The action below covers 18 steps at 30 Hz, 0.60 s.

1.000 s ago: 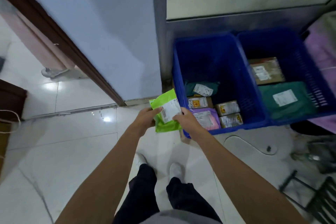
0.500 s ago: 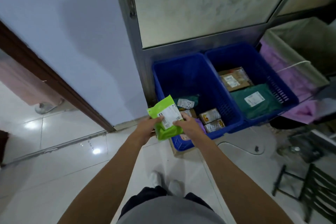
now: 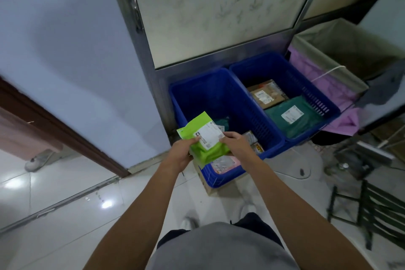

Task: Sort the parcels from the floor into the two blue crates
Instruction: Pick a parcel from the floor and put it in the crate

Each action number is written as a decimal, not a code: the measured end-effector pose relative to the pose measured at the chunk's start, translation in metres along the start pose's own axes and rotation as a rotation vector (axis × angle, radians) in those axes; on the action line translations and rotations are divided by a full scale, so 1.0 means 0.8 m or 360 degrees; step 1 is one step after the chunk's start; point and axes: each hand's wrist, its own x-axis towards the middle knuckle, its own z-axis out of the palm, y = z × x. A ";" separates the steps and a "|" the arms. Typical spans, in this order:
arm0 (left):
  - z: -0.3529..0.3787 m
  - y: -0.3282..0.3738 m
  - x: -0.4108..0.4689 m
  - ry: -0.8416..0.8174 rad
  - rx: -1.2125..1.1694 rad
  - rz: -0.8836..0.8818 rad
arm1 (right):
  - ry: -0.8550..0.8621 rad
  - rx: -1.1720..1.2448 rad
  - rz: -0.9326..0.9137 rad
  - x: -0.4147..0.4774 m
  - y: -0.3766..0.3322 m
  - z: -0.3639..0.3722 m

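Observation:
A bright green parcel (image 3: 209,151) with a white label faces up between both hands, over the near left corner of the left blue crate (image 3: 197,96). My left hand (image 3: 180,154) grips its left edge, thumb on top. My right hand (image 3: 235,144) pinches its right edge by the label. Beneath it in that crate lie a pink parcel (image 3: 225,163), small yellow-labelled boxes (image 3: 255,146) and a dark green one, partly hidden. The right blue crate (image 3: 306,85) holds a brown cardboard box (image 3: 266,94) and a dark green parcel (image 3: 291,118).
The crates stand against a metal-framed frosted glass door (image 3: 219,11). A blue wall (image 3: 76,50) and brown door frame (image 3: 61,129) are on the left. Purple cloth (image 3: 324,81) hangs right of the crates. A dark metal rack (image 3: 377,210) lies on the tiled floor at right.
The view has tilted up and drawn back, so the crates sit further away. Both hands keep hold of the green parcel, which stays over the left crate's near corner.

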 end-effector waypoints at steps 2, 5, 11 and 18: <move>0.009 0.003 0.007 0.0016 -0.0036 0.0020 | -0.0028 0.0022 0.0002 0.009 -0.006 -0.014; 0.031 0.002 0.019 0.0037 -0.0095 0.0031 | -0.0073 0.0120 0.0023 0.026 -0.016 -0.038; 0.119 0.000 0.051 0.0071 -0.0338 0.0158 | -0.0372 0.0581 0.0083 0.071 -0.031 -0.085; 0.214 -0.012 0.091 0.0146 -0.0322 0.0150 | -0.0368 0.0417 0.0118 0.129 -0.070 -0.165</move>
